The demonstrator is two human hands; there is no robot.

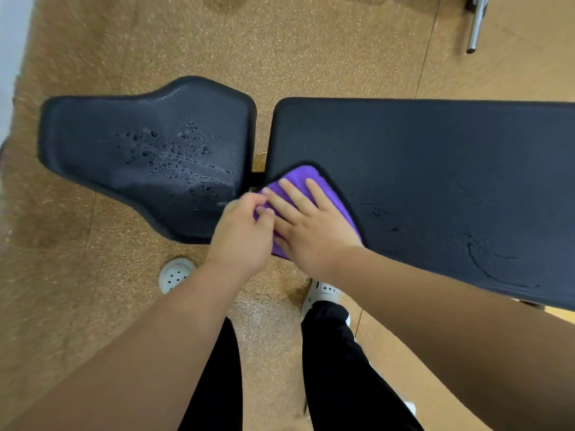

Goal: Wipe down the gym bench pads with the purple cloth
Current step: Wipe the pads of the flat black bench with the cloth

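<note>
On my feed the seat pad [146, 150] sits at the far left, its black surface beaded with water droplets [174, 150] toward the middle and near edge. Below it a white perforated clog [174, 273] stands on the speckled tan floor [93, 306]. Moving right, the left hand [241, 234] has its fingers curled and pinches the left edge of the purple cloth [303, 177], right at the gap between the two pads. The cloth, trimmed in black, lies on the near left corner of the back pad [435, 169]. The right hand [311, 225] presses flat on top of it, fingers straight and spread, touching the left hand. A second clog [322, 293] and black trousers [342, 368] show beneath. Further right the back pad carries thin wet streaks [485, 262] near its front edge. A chrome bar [476, 23] lies on the floor at top right.
</note>
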